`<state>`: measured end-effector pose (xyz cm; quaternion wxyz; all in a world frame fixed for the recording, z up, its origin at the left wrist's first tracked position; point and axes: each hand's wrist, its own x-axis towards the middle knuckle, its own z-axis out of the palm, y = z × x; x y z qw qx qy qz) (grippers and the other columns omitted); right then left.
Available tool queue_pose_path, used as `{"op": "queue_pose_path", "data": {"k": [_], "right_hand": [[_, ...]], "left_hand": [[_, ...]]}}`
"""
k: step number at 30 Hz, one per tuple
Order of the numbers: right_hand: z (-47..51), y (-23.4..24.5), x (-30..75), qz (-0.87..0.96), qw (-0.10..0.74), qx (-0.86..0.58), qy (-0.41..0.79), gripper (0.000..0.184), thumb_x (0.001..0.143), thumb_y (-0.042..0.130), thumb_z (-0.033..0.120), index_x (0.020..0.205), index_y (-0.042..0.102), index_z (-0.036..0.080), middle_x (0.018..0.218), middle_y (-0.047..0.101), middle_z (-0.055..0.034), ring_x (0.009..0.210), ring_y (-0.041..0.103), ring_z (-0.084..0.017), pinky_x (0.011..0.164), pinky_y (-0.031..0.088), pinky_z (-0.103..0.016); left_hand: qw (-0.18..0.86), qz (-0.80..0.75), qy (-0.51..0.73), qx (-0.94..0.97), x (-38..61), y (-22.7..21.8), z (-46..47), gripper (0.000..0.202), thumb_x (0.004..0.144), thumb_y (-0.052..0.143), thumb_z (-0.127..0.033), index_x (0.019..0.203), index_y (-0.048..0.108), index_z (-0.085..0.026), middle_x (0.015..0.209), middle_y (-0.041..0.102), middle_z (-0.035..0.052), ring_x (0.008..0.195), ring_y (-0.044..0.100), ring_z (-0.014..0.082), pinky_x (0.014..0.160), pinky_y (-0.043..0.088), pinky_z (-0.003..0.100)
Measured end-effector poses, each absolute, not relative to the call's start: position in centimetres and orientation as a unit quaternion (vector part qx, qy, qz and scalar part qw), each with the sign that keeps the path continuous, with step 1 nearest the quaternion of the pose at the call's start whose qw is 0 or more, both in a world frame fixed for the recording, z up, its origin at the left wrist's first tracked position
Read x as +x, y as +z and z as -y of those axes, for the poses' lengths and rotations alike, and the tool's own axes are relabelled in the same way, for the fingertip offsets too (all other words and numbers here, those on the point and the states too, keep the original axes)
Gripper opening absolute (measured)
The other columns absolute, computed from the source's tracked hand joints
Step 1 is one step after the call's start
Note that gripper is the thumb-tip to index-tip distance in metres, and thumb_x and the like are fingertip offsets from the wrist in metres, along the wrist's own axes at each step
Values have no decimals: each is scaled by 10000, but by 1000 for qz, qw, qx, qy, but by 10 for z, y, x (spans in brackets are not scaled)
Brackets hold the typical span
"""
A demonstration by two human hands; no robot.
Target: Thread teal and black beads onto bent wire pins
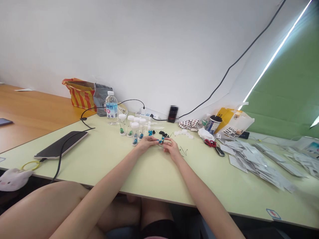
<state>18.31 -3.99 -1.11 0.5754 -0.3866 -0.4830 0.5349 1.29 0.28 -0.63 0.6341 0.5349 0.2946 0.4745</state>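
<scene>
My left hand [147, 143] and my right hand [171, 148] meet over the middle of the table. Between their fingertips is a small blue and black piece [160, 141], pinched from both sides; its exact kind is too small to make out. Just beyond the fingers lie a loose blue piece [150, 132] and a cluster of small black parts [163, 134]. To the left of my left hand stand several clear tubes with white caps [135, 134], holding green or blue pieces on thin stems. Thin dark wires [183, 151] lie right of my right hand.
White caps [184, 132] lie behind my right hand. A water bottle [111, 109] stands back left, and a tablet [61, 145] with a cable rests front left. Red-handled scissors [210, 143], a cup [214, 124] and stacked white packets [254, 162] occupy the right.
</scene>
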Motion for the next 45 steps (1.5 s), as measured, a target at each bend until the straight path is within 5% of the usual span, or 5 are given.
{"op": "queue_pose_path", "data": {"k": [9, 17, 25, 34, 45], "right_hand": [[46, -6, 184, 497, 578, -364, 536, 506, 543, 704, 262, 1006, 509, 197, 706, 642, -3, 464, 492, -80, 472, 396, -216], [41, -9, 187, 477, 599, -345, 543, 456, 569, 674, 220, 991, 502, 215, 1034, 612, -58, 463, 506, -60, 453, 406, -218], [42, -11, 183, 495, 577, -374, 531, 497, 549, 698, 250, 1000, 502, 185, 701, 646, -8, 438, 488, -80, 456, 398, -218], [39, -13, 187, 480, 601, -350, 534, 488, 553, 714, 270, 989, 506, 202, 1017, 623, -70, 473, 509, -69, 460, 413, -220], [35, -18, 179, 535, 549, -432, 475, 382, 578, 683, 457, 787, 575, 156, 562, 581, 9, 391, 460, -75, 391, 367, -206]], "left_hand": [[635, -309, 479, 522, 11, -6, -2, 284, 473, 793, -239, 688, 650, -120, 704, 687, 55, 751, 637, 195, 846, 434, 368], [638, -317, 461, 529, 11, -2, 1, 281, 453, 799, -245, 657, 647, -126, 707, 693, 61, 751, 638, 197, 834, 440, 366], [622, -319, 475, 534, 10, -4, -2, 295, 467, 792, -266, 691, 656, -130, 695, 685, 54, 735, 632, 190, 818, 448, 360], [620, -332, 465, 538, 11, -1, 1, 295, 435, 801, -266, 653, 653, -133, 685, 682, 51, 731, 628, 183, 817, 448, 345], [615, -320, 449, 563, 10, 0, 3, 269, 478, 784, -281, 668, 652, -143, 672, 682, 43, 708, 626, 174, 774, 454, 326]]}}
